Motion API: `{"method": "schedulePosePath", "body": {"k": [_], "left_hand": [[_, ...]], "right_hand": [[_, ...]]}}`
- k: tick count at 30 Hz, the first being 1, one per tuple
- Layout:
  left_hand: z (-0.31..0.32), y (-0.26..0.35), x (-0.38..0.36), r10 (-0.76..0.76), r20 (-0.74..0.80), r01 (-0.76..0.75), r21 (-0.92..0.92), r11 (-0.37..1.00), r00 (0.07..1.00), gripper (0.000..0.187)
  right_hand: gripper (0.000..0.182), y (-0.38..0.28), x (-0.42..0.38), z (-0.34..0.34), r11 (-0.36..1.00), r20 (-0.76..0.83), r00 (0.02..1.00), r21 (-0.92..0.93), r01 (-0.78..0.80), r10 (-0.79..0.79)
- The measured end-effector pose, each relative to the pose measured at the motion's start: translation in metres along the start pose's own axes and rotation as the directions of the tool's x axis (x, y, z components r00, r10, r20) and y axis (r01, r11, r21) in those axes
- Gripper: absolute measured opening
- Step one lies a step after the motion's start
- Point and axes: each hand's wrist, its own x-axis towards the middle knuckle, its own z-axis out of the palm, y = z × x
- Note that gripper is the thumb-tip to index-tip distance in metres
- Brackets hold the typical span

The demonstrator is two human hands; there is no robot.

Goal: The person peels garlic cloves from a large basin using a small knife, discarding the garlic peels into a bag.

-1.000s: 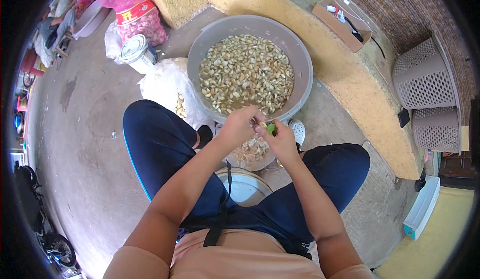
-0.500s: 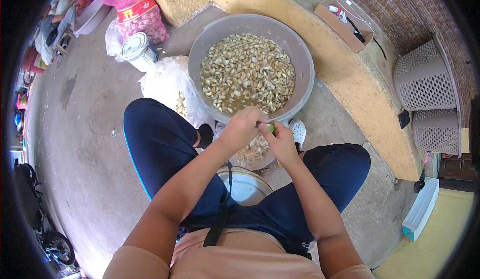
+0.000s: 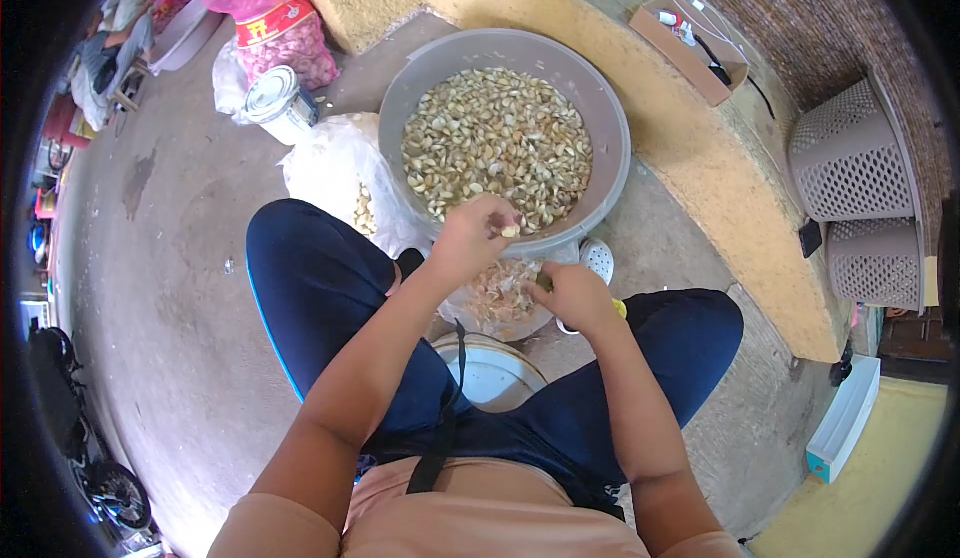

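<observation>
My left hand pinches a peeled garlic clove above the near rim of a big grey tub. Inside the tub, many garlic cloves lie in cloudy water. Lower and to the right, my right hand is closed around a small green object, mostly hidden by the fingers, so its kind does not show. That hand is over a clear plastic bag holding papery garlic skins, and its fingertips are close to the skins.
Left of the tub stands a white plastic bag with peeled cloves in it. Behind are a lidded can and a pink mesh sack of garlic. A white bucket is between my legs. A yellow ledge curves along the right.
My hands, together before, have separated. The left moved slightly up and left and shows the peeled clove; the right moved down and right with the green object, over the bag of skins.
</observation>
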Motion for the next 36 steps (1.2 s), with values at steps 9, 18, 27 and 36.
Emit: {"method": "schedulePosePath", "body": {"k": [9,18,27,36], "left_hand": [[-0.065,-0.013,0.011,-0.161,0.036,0.126,0.462,0.878,0.986,0.023],[-0.184,-0.096,0.049,-0.497,-0.185,0.361,0.888,0.286,0.848,0.025],[-0.144,-0.102,0.058,-0.509,-0.186,0.35,0.903,0.248,0.84,0.024],[-0.033,-0.131,0.089,-0.522,0.343,0.103,0.753,0.649,0.781,0.029]], "right_hand": [[0.041,0.018,0.02,0.045,0.987,0.172,0.972,-0.053,-0.152,0.159],[0.035,0.009,0.021,0.049,0.989,0.165,0.977,-0.074,-0.128,0.138],[0.03,0.022,0.024,0.01,0.953,0.03,0.996,0.288,-0.088,0.083],[0.022,0.1,0.056,-0.065,0.928,-0.123,0.992,0.371,0.017,0.031]]}}
